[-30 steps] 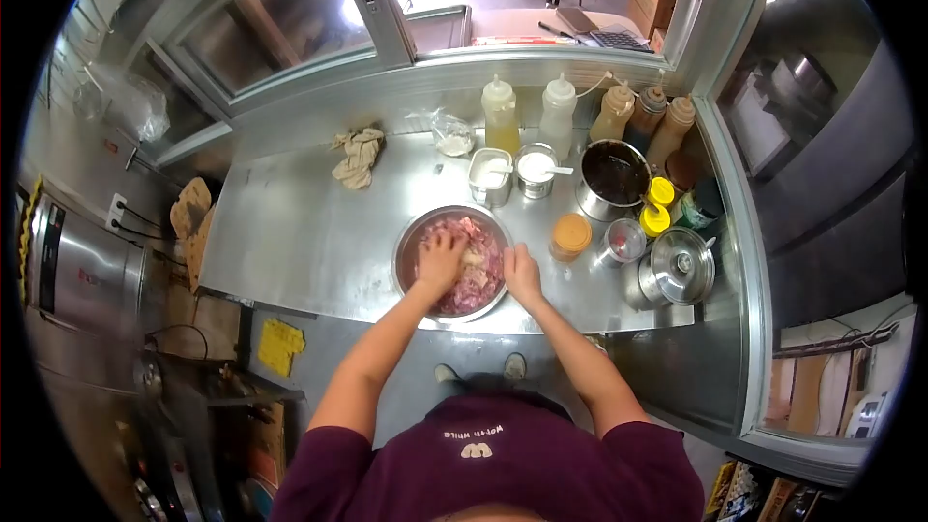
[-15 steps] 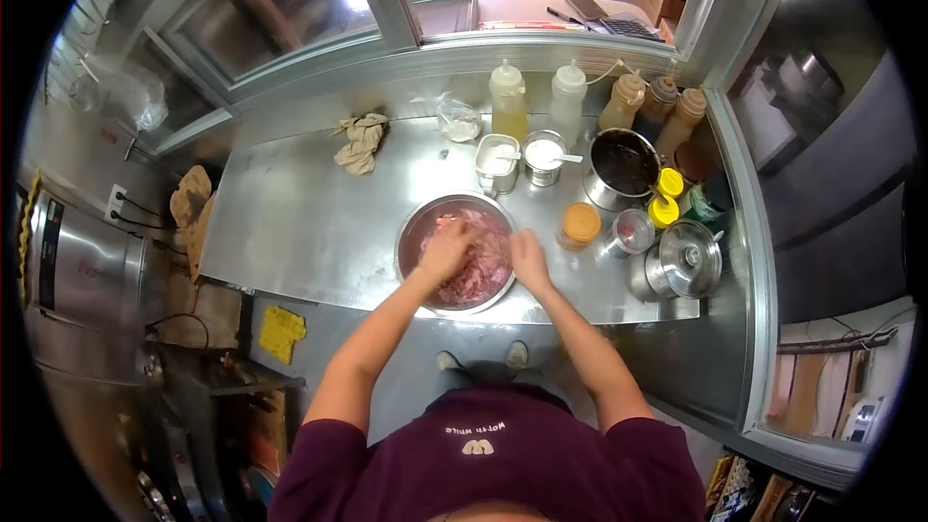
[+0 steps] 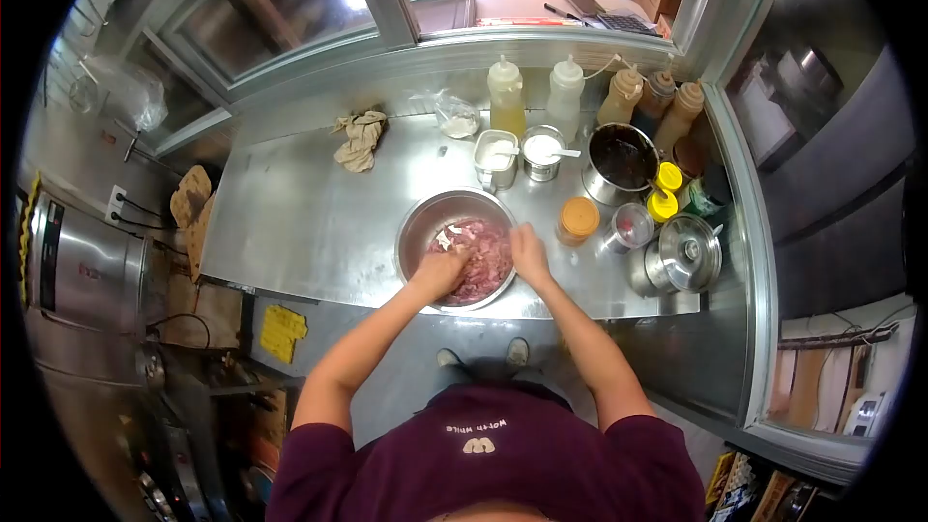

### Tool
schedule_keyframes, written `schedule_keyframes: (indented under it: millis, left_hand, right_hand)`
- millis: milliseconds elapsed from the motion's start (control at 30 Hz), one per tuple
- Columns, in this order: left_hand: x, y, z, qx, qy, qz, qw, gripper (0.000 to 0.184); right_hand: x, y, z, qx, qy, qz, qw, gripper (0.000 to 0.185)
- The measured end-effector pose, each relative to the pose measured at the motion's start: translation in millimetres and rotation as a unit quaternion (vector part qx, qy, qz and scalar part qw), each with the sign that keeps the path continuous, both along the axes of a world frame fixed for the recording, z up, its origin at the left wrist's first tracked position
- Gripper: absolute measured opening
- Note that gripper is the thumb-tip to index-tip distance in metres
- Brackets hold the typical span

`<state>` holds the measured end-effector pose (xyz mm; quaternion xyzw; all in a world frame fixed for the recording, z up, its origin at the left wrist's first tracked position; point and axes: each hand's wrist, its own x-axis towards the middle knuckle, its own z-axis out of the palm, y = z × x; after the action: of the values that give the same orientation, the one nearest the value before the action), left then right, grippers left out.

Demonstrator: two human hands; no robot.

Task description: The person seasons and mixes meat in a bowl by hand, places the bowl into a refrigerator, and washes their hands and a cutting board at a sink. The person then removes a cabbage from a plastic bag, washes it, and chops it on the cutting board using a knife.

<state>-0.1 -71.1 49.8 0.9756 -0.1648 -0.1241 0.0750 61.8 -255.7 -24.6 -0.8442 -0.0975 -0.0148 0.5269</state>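
Observation:
A round metal mixing bowl point(image 3: 414, 222) sits near the counter's front edge with raw pink sliced meat point(image 3: 483, 261) inside. White powder point(image 3: 449, 236) lies on the meat toward the bowl's left. My left hand point(image 3: 440, 274) is in the bowl, its fingers closed down into the meat and their tips hidden. At the bowl's right rim, my right hand point(image 3: 528, 251) is closed around the edge.
Beyond the bowl stand a square container of white powder point(image 3: 497, 157), a metal tin with a spoon point(image 3: 542, 150) and squeeze bottles point(image 3: 506, 97). To the right are an orange-lidded jar point(image 3: 578, 219), a pot of dark sauce point(image 3: 619, 169) and a lidded pot point(image 3: 688, 251). A cloth point(image 3: 361, 140) lies back left.
My left hand has moved toward me and slightly left in the bowl, uncovering white powder on the meat. My right hand stays at the rim.

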Motion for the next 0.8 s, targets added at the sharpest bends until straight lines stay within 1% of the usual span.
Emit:
schedule_keyframes:
  millis: [67, 100, 133, 233, 267, 367, 400, 500, 533, 600, 633, 667, 767, 800]
  left_hand:
    - [-9.8, 13.9, -28.4, -0.002, -0.108, -0.054, 0.993, 0.049]
    - [-13.0, 12.9, -24.0, -0.004, -0.162, -0.080, 0.984, 0.049]
    - [-14.4, 2.9, -17.4, -0.007, -0.017, -0.039, 0.999, 0.047]
    - [2.9, -11.4, -19.8, -0.104, -0.111, -0.156, 0.976, 0.051]
    - [9.6, -16.3, -20.0, -0.026, -0.194, -0.167, 0.966, 0.064]
    - [29.4, -14.5, -25.8, 0.054, -0.093, -0.011, 0.994, 0.081]
    - [36.1, -9.7, -24.3, 0.042, -0.035, 0.055, 0.997, 0.086]
    - [28.4, 10.8, -46.3, -0.001, -0.072, 0.179, 0.981, 0.084]
    - [18.9, 12.9, -46.1, -0.015, -0.129, 0.184, 0.974, 0.076]
    - [12.0, 17.1, -39.0, -0.090, 0.016, 0.235, 0.968, 0.069]
    - [6.2, 18.1, -36.8, -0.127, 0.091, 0.259, 0.953, 0.065]
    - [-2.2, 23.1, -60.0, -0.164, 0.013, 0.210, 0.964, 0.056]
    - [-6.2, 1.0, -33.0, -0.300, -0.025, 0.148, 0.942, 0.052]
    - [-1.4, -4.5, -39.0, -0.339, -0.048, 0.105, 0.934, 0.049]
  right_hand:
    - [-1.1, 0.6, 3.0, 0.001, 0.010, -0.001, 1.000, 0.026]
    - [-1.1, 0.9, 3.8, 0.000, 0.015, 0.000, 1.000, 0.026]
    - [-0.8, 1.1, 3.5, -0.002, 0.016, 0.002, 1.000, 0.026]
    - [-0.1, 1.4, 4.4, 0.004, 0.015, 0.001, 1.000, 0.025]
    - [-0.5, 1.8, 4.8, 0.013, 0.012, -0.004, 1.000, 0.025]
    - [-2.5, 2.4, 8.7, 0.014, 0.013, -0.021, 1.000, 0.026]
    - [-3.5, 2.1, 9.9, 0.010, 0.015, -0.027, 0.999, 0.026]
    - [-4.4, 2.9, 3.8, -0.005, -0.007, -0.053, 0.999, 0.026]
    - [-4.7, 3.6, 4.0, -0.006, -0.010, -0.053, 0.999, 0.026]
    - [-4.7, 4.8, 3.9, -0.006, -0.014, -0.055, 0.998, 0.026]
    - [-4.9, 5.1, 3.5, -0.004, -0.013, -0.053, 0.999, 0.026]
    - [-3.7, 5.1, 3.2, -0.002, -0.012, -0.051, 0.999, 0.026]
    - [-1.4, 4.5, -1.2, 0.008, -0.010, -0.047, 0.999, 0.025]
    - [-1.0, 4.9, -2.4, 0.012, -0.009, -0.045, 0.999, 0.025]
